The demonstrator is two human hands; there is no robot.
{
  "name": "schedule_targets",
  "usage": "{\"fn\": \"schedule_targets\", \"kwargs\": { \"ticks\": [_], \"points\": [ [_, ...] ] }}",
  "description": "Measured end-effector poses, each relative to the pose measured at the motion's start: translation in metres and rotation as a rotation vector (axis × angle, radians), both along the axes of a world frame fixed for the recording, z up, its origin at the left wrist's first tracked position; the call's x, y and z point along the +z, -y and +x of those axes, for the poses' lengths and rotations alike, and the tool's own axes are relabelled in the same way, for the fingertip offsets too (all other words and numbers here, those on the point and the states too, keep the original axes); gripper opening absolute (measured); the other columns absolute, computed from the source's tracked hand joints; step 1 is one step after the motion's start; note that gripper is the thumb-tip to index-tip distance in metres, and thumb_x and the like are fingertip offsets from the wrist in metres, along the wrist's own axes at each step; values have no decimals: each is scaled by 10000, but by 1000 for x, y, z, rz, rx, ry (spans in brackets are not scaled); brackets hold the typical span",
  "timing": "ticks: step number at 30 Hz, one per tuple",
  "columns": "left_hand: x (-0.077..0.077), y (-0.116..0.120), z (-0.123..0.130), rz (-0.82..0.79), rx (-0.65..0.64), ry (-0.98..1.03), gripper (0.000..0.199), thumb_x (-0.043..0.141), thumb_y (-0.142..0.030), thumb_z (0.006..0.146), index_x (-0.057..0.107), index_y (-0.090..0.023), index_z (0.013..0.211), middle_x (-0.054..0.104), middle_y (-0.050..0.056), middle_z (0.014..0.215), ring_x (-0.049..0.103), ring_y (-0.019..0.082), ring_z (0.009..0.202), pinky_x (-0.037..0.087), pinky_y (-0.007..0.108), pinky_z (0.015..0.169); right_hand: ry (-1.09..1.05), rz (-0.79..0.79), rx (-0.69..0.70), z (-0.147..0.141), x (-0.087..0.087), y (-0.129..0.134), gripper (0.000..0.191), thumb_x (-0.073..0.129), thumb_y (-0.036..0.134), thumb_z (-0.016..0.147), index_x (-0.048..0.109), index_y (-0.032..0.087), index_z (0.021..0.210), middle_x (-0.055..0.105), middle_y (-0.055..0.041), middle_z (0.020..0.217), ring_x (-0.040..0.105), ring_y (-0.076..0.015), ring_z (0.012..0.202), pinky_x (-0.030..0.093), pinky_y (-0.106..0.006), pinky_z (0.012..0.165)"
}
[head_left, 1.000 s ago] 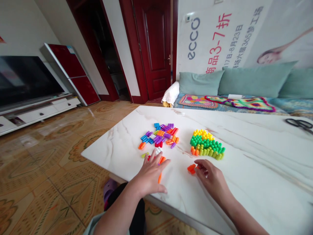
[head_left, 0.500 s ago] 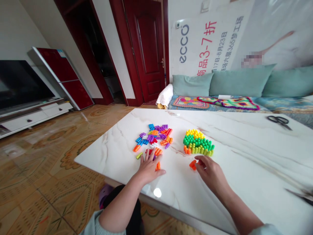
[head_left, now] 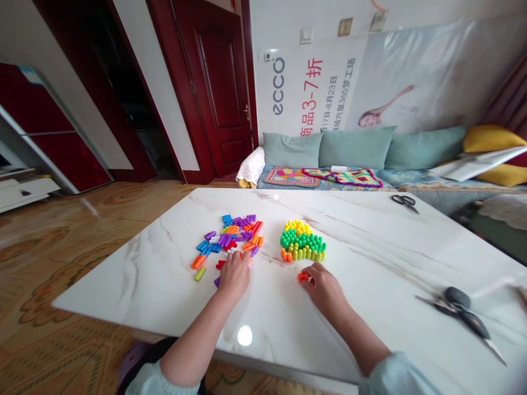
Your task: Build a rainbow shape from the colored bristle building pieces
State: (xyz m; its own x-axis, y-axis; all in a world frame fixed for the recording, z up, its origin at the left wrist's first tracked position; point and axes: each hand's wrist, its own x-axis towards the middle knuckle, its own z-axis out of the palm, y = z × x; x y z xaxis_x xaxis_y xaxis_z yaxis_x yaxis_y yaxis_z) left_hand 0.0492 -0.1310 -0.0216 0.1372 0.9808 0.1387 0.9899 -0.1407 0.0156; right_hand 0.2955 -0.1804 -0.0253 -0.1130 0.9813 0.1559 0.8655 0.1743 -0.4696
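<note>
A loose pile of small coloured pieces (head_left: 225,240), purple, blue, orange, red and white, lies on the white marbled table (head_left: 164,274). My left hand (head_left: 235,272) rests at the pile's near edge, fingers bent down over pieces; what its fingertips hold, if anything, is hidden. Right of the pile, yellow, green, olive and orange pieces stand upright in close rows (head_left: 302,241). Just in front of these rows, my right hand (head_left: 321,282) pinches orange pieces (head_left: 303,276) between thumb and fingers. A single olive piece (head_left: 200,274) lies left of my left hand.
Black-handled scissors (head_left: 404,202) lie at the table's back right. A pointed tool with black handles (head_left: 465,314) and a dark rounded object (head_left: 457,297) are at the right. Behind the table stands a sofa with green cushions (head_left: 356,148).
The view has swung to the right. My left hand has moved up along the pile, its fingers drawn in from a wider spread. My right hand stays near the rows with the orange pieces.
</note>
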Motion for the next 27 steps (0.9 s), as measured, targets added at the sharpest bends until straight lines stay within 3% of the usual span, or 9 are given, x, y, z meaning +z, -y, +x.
{"fn": "schedule_targets", "kwargs": {
  "ticks": [4,8,10,15,22,27],
  "points": [
    [-4,-6,-5,48,-42,125,392,353,-131,912,523,-125,1265,644,149,1055,570,249,1051,448,350,893,-30,29,-51,3,1,-3,250,454,171,839,656,180,986,622,-58,946,599,-150,782,405,-240,703],
    [-3,-9,-3,104,-120,382,356,353,-156,923,575,-165,1201,658,118,1158,601,221,1080,456,337,934,16,19,-108,4,2,-6,231,471,148,797,645,196,941,652,-42,918,606,-153,778,382,-234,669],
    [-2,-5,2,117,-172,526,331,372,-207,925,595,-192,1171,677,85,1139,629,212,1046,474,331,923,52,19,-147,3,2,-6,260,481,161,793,628,195,1005,668,-39,896,616,-161,768,368,-238,644],
    [-3,12,21,-23,-247,806,295,426,-263,899,643,-200,1089,723,47,971,682,173,850,527,270,790,141,9,-180,-5,2,-3,369,476,216,834,541,206,1197,688,-25,807,626,-169,675,322,-249,583],
    [-9,19,31,-134,-305,873,282,456,-215,873,641,-204,1085,713,40,1059,668,166,904,513,276,842,69,-37,-141,-8,0,-2,458,574,338,815,501,177,1237,667,-10,774,606,-169,680,330,-245,579],
    [-9,18,31,-151,-307,898,277,466,-202,861,657,-204,1062,714,39,1066,665,170,951,517,271,851,32,4,-99,-6,-1,-5,349,556,230,798,574,261,1145,665,9,849,597,-140,705,335,-229,600]
  ]
}}
